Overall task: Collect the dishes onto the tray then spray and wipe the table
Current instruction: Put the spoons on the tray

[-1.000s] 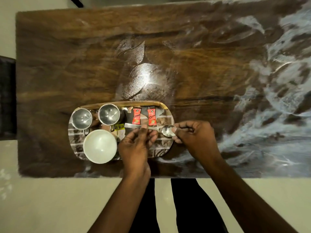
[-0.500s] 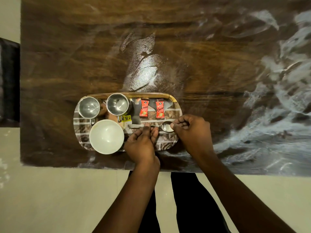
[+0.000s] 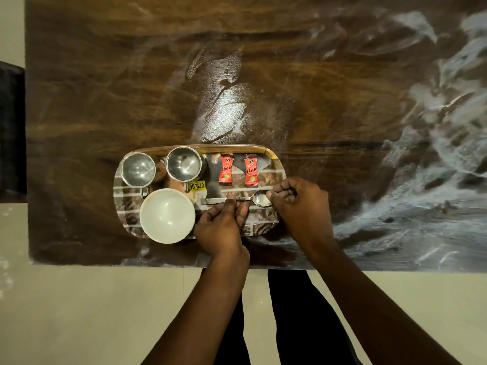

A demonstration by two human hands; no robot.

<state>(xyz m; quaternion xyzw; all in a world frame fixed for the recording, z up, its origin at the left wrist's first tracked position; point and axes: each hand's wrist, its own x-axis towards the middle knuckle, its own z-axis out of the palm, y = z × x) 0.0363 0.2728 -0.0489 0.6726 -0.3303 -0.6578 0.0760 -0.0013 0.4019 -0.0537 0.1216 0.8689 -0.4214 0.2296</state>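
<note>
Spoon (image 3: 237, 201) lies left-right on tray (image 3: 274, 156); right hand (image 3: 300, 204) grip pinches bowl end, left hand (image 3: 221, 227) fingertips on handle.

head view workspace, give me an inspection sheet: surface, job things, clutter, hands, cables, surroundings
surface: dark wood-pattern table with pale smears, heaviest at the right.
job's things: tray near the front edge carries two steel cups, a white bowl, two red sachets and a spoon; no spray bottle or cloth seen.
clutter: yellow price sticker on the tray.
grippers: left hand has fingertips on the spoon handle; right hand is curled at the spoon bowl.
cables: nothing seen.
surroundings: pale floor; a dark object at the table's left end.
</note>
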